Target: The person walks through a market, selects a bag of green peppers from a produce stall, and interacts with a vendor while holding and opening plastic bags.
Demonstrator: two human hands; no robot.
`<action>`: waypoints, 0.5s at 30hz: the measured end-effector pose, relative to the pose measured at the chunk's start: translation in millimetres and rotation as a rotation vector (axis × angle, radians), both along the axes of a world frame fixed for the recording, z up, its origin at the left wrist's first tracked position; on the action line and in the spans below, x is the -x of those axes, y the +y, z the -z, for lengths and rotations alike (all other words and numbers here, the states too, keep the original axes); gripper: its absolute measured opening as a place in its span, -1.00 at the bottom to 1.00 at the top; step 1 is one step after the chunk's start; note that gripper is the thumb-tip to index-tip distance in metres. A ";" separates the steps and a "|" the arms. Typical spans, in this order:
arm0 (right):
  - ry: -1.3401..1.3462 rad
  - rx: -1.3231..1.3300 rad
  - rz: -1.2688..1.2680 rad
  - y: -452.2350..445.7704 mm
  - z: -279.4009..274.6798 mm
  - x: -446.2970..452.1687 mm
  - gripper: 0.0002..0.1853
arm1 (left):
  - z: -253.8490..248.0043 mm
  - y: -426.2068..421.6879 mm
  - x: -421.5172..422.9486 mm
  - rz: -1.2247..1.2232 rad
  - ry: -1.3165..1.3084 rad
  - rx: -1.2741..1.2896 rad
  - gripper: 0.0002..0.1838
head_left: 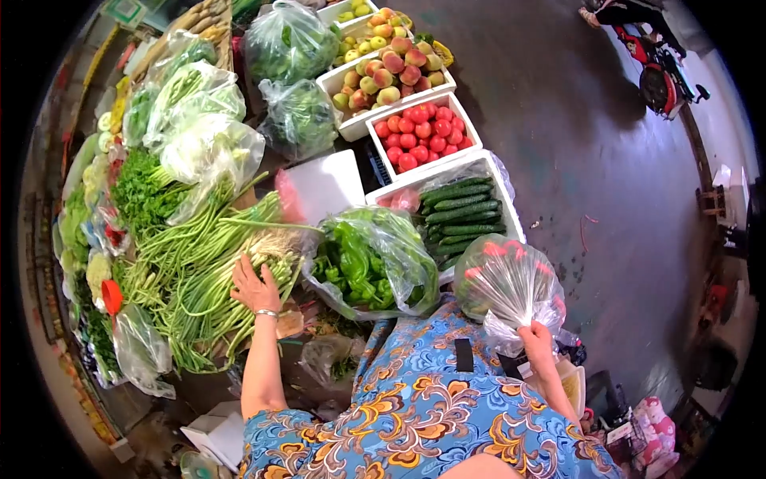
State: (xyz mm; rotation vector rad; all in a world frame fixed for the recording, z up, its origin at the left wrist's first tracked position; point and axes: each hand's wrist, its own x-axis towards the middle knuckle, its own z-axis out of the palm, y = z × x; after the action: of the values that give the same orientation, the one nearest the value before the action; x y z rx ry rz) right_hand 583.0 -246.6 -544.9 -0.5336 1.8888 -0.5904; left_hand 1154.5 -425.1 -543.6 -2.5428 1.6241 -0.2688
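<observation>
My left hand [256, 287] lies with fingers spread on a heap of long green stalks [183, 279], by their pale root ends. In my right hand [536, 339] is the gathered neck of a clear plastic bag [511, 291], fingers closed round it. Red and green produce shows through the bag, its kind blurred by the plastic. Between my hands sits an open plastic bag of green peppers [359, 267]. Just beyond the held bag, cucumbers [463, 207] lie in a white foam box [515, 209].
White boxes of tomatoes [423, 136] and peaches [391, 76] stand farther back. Bagged leafy greens [299, 120] are beside them. A red scoop-like object [112, 297] stands at the left. Dark floor [574, 199] runs along the right, with a parked red two-wheeler [656, 86] beyond.
</observation>
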 end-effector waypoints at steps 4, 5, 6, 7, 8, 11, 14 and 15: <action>-0.038 -0.002 -0.012 -56.0 -4.3 7.4 -0.73 | 6.3 -1.3 -0.3 0.030 -0.048 0.095 -0.35; -0.043 -0.018 -0.009 -81.3 -18.3 1.0 -0.76 | 7.8 -1.2 -0.9 0.042 -0.039 0.127 -0.36; -0.036 -0.016 -0.018 -97.8 -16.4 1.0 -0.76 | 9.5 -0.8 -2.9 0.033 -0.032 0.129 -0.36; -0.058 0.015 -0.052 -113.2 -12.4 1.5 -0.78 | 12.3 -0.4 -4.6 0.053 -0.035 0.149 -0.36; -0.081 0.045 -0.086 -138.1 -23.0 -6.9 -0.79 | 11.0 -2.1 -4.1 0.075 -0.039 0.169 -0.35; -0.059 0.123 -0.164 -190.0 -39.4 -33.5 -0.83 | 5.2 -7.8 0.2 -0.002 -0.021 0.081 -0.35; 0.011 0.177 -0.379 -232.3 -41.9 -66.3 -0.77 | 8.1 -6.1 -3.4 0.002 -0.022 0.096 -0.35; 0.050 0.199 -0.481 -246.3 -43.6 -79.2 -0.74 | 9.3 -5.7 -3.9 0.026 -0.026 0.121 -0.35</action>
State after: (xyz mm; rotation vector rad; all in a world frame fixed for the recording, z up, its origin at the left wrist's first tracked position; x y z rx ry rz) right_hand 662.2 -492.9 -501.4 -1.1018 1.6710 -0.4467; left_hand 1158.4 -430.8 -552.9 -2.5946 1.6813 -0.4121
